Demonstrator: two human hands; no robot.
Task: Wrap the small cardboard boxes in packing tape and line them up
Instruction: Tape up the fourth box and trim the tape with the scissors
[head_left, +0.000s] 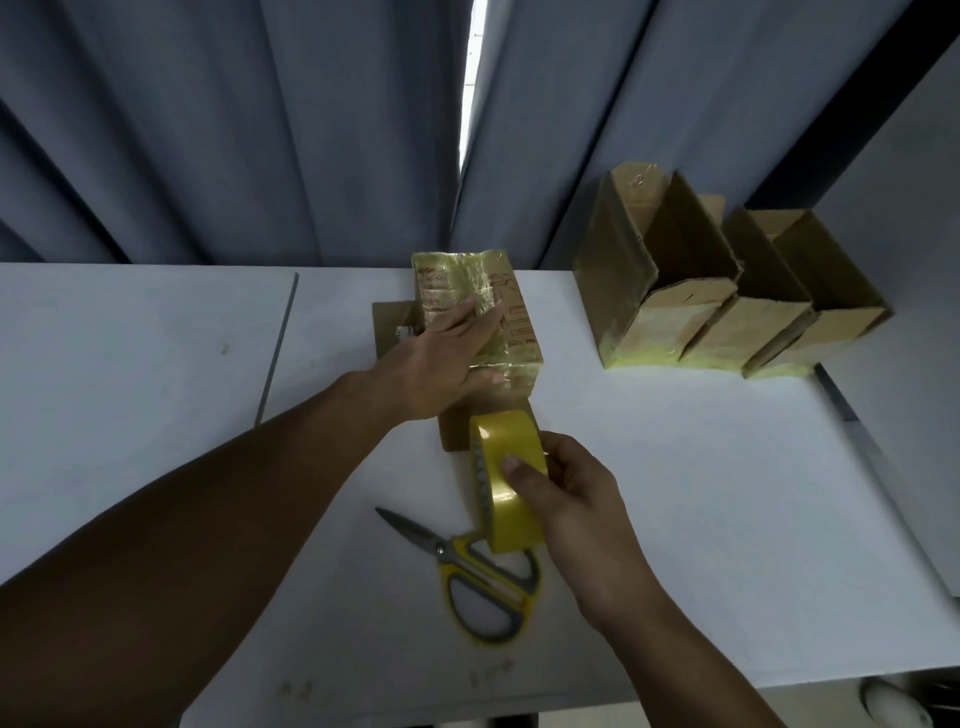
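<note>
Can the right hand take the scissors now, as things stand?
Probably not yet: the right hand holds the tape roll, close to the scissors. Nothing else blocks the way, but it must put the roll down first.

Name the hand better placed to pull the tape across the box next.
Right. The right hand grips the yellow packing tape roll just beside the tape-wrapped small cardboard box, while the left hand lies flat on that box, steadying it.
</note>
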